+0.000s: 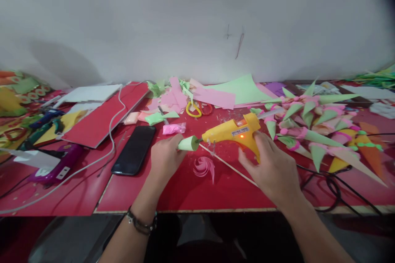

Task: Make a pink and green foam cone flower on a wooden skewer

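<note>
My left hand (166, 154) is closed around a light green paper cone (188, 144), its wide end turned to the right. In my right hand (273, 168) is a yellow hot glue gun (228, 129) with a small orange light lit on its side. The gun's nozzle is at the rim of the cone; whether it touches cannot be made out. Below them on the red table lies a pink paper spiral (204, 168). A thin pale stick (230, 166) slants across the table under the gun.
A black phone (134, 150) lies left of my left hand, beside a white cable (112, 131). Yellow- and red-handled scissors (194, 109) lie among paper scraps. Many paper cones (308, 123) are heaped at right, near a black cord (335, 185). A purple power strip (60, 166) sits at left.
</note>
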### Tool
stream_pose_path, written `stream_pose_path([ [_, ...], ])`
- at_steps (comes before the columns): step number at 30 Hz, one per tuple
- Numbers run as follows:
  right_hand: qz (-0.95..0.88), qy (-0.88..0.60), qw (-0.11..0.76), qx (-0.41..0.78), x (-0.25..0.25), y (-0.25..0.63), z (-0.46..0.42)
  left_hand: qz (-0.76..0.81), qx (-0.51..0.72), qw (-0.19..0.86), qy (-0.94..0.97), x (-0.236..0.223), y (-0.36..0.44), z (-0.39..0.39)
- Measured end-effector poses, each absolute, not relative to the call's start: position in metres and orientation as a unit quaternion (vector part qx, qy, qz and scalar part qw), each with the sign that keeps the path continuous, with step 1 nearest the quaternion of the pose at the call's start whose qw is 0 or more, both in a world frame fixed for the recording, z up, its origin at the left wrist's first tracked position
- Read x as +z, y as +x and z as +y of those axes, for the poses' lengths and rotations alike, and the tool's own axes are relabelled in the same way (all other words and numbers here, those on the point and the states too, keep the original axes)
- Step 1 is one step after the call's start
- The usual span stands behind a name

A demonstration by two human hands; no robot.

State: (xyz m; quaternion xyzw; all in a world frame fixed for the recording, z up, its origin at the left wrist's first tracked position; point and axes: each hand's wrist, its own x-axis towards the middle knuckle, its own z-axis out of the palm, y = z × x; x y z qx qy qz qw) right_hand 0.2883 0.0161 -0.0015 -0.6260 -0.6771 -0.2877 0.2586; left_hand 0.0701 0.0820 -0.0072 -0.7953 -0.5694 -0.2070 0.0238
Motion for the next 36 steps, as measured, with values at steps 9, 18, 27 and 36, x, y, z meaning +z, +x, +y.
stream_pose_path([
  [9, -0.684, -0.612, 0.279, -0.282, -0.003, 0.2865, 0.0177, -0.564, -0.234, -0.049, -0.791, -0.0067, 0.0721, 0.0824],
  [18, -0.692, -0.604, 0.302, -0.254, -0.0048, 0.2831, 0.0175, -0.556, -0.27, -0.133, -0.775, -0.0085, 0.0749, 0.0821],
  [27, -0.686, -0.606, 0.313, -0.254, -0.0022, 0.2799, 0.0174, -0.546, -0.296, -0.186, -0.762, -0.0152, 0.0754, 0.0832],
  [36, -0.683, -0.615, 0.318, -0.232, -0.0055, 0.2792, 0.0168, -0.516, -0.327, -0.215, -0.762, -0.0154, 0.0778, 0.0821],
])
